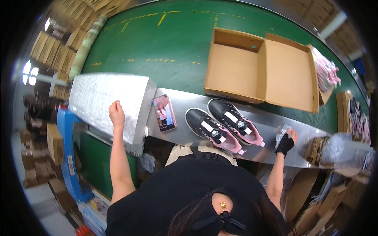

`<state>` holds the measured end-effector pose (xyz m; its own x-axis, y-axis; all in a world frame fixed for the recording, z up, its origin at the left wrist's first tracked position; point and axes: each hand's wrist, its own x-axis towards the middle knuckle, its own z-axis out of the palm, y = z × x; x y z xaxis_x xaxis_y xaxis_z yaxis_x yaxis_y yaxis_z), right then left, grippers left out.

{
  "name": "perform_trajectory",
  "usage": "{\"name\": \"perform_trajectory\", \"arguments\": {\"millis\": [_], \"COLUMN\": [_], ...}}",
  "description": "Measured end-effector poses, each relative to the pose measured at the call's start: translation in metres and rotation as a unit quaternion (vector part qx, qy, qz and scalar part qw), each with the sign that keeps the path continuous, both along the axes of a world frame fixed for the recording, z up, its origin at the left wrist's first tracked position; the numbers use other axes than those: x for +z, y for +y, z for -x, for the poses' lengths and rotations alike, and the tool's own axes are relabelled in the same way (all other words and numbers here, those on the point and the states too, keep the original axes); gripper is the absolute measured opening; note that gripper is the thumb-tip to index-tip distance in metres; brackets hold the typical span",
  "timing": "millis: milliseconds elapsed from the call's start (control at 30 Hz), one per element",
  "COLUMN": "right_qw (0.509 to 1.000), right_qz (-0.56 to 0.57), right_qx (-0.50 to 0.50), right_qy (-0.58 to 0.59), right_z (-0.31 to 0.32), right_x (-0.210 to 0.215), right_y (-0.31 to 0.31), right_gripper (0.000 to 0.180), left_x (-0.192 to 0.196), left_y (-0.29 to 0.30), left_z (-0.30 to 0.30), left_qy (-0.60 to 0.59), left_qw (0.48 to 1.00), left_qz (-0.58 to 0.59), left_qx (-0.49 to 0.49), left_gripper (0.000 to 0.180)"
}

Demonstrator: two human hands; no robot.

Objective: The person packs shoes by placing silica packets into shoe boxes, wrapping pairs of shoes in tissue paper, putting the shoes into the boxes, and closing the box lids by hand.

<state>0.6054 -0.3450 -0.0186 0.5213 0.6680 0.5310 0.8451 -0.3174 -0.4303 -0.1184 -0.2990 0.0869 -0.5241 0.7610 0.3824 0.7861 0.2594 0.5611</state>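
Note:
My left hand is above a silvery-white wrapped block at the left, its fingers drawn together; anything between them is too small to make out. My right hand, in a black fingerless glove, is low over the steel table edge with its fingers curled at a crumpled piece of clear plastic. Between my hands, a pair of black and pink sneakers lies side by side, toes pointing away: the left shoe and the right shoe. White strips and round dials show on their tops.
An open brown shoebox stands beyond the sneakers on the green table, its lid folded right. A phone lies beside the silvery block. More pink shoes are at the far right. A plastic-wrapped bundle sits right of my glove.

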Motion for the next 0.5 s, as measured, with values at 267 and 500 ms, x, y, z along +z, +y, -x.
{"name": "perform_trajectory", "arguments": {"millis": [267, 500], "right_qw": [0.97, 0.483], "right_qz": [0.01, 0.122], "right_qx": [0.242, 0.816], "right_qy": [0.03, 0.293], "right_z": [0.132, 0.286], "right_x": [0.159, 0.302], "right_y": [0.101, 0.07], "right_gripper": [0.025, 0.022], "left_x": [-0.007, -0.022], "left_y": [-0.031, -0.035], "left_z": [0.009, 0.019], "left_qy": [0.048, 0.148], "left_qw": [0.945, 0.965], "left_qz": [0.316, 0.175], "left_qx": [0.071, 0.126], "left_gripper": [0.076, 0.03]}}
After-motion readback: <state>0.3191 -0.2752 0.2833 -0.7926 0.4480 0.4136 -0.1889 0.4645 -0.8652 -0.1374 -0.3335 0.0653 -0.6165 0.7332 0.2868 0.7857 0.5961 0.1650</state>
